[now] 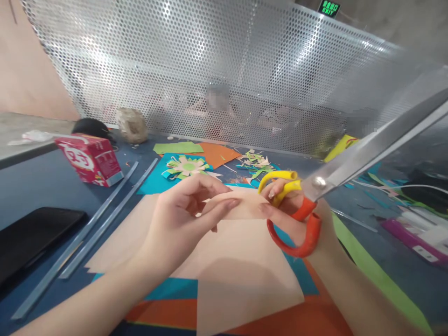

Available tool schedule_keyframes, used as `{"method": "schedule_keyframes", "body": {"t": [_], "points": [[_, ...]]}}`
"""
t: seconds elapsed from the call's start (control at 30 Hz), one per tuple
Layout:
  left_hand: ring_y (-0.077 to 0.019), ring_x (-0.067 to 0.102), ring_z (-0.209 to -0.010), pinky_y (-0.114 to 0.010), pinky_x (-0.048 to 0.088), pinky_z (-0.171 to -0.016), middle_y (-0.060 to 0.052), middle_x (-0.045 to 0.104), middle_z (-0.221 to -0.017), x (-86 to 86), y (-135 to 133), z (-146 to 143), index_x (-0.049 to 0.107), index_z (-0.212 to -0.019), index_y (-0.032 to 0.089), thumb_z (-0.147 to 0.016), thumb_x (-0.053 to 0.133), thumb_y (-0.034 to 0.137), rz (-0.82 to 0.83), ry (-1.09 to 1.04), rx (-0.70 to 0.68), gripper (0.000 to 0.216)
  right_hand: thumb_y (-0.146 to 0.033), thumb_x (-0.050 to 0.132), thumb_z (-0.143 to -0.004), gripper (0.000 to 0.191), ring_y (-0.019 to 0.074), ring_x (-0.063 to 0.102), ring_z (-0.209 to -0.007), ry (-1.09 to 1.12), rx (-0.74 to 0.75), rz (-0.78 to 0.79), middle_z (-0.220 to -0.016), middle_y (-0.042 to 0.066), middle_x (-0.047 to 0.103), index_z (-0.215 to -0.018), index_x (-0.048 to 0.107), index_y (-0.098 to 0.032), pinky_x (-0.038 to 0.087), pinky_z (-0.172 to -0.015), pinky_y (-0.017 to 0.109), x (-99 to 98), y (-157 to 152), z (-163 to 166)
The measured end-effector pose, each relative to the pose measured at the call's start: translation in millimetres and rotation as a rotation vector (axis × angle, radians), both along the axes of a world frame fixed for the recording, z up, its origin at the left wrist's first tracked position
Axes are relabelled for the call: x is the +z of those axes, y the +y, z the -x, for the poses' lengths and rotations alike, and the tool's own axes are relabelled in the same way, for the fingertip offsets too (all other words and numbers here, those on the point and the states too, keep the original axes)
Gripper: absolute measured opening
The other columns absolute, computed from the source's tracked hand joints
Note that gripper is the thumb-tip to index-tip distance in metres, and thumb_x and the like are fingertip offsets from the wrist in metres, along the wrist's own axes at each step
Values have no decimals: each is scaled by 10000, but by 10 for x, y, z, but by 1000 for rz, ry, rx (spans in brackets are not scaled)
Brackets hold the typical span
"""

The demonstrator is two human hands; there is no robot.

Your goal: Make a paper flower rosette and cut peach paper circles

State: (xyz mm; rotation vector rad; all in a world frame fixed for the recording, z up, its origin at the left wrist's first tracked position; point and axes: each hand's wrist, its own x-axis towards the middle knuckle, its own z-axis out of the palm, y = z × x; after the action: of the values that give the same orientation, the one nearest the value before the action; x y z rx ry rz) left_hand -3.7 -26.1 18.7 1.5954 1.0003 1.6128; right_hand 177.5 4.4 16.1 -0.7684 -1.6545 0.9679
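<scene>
Between thumb and fingers, my left hand (185, 210) pinches a small folded piece of pale peach paper (241, 205). My right hand (289, 210) grips the other end of that piece with thumb and fingertips. Hooked on the right hand's fingers are scissors (318, 182) with yellow and red handles, their long blades pointing up to the right. Larger pale peach sheets (238, 261) lie beneath both hands, over blue paper (171, 288) and orange paper (164, 311). Behind the left hand lies a layered paper flower (189, 166) with a green centre.
A pink box (89, 158), a black phone (38, 242) and clear plastic strips (105, 224) lie on the left. Paper scraps (257, 163) are heaped behind the hands, before a perforated metal screen (175, 60). A purple-and-white object (416, 242) and green paper (378, 275) are on the right.
</scene>
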Motion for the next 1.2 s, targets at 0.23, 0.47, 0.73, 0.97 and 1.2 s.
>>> {"method": "schedule_keyframes", "body": {"t": [0.23, 0.47, 0.73, 0.97, 1.2], "points": [[-84, 547, -498, -174, 474, -374, 22, 585, -646, 32, -14, -9, 586, -706, 183, -709, 680, 225, 53, -1, 35, 103, -131, 632, -718, 212, 126, 589, -698, 8, 1, -2, -723, -48, 571, -725, 480, -278, 508, -648, 270, 49, -34, 9], [-84, 537, -505, -173, 465, -364, 23, 569, -660, 38, -36, -26, 578, -680, 187, -706, 679, 212, 38, -15, 26, 107, -204, 649, -722, 194, 158, 612, -661, -4, -61, -59, -700, -26, 599, -714, 467, -271, 531, -609, 311, 37, -59, 32], [-120, 597, -643, -172, 464, -444, -11, 639, -793, 92, -21, -17, 619, -793, 193, -668, 696, 198, 138, 4, -124, 146, -241, 665, -714, 201, 162, 624, -688, 1, -88, -76, -687, -32, 596, -707, 466, -266, 529, -612, 295, 27, -41, 21], [-127, 532, -541, -212, 400, -430, 1, 602, -625, 20, 39, 47, 653, -764, 187, -680, 668, 348, 403, 243, -242, 183, -179, 646, -715, 205, 175, 619, -714, -41, -47, -45, -683, -27, 580, -716, 464, -273, 535, -624, 324, 3, -50, 38], [-130, 504, -587, -217, 371, -490, 9, 594, -635, 102, -8, 40, 667, -720, 193, -721, 559, 246, 384, 425, -252, 120, -116, 603, -720, 211, 155, 611, -670, -51, 40, 5, -689, -34, 579, -725, 469, -279, 541, -663, 334, -62, -61, 50]]}}
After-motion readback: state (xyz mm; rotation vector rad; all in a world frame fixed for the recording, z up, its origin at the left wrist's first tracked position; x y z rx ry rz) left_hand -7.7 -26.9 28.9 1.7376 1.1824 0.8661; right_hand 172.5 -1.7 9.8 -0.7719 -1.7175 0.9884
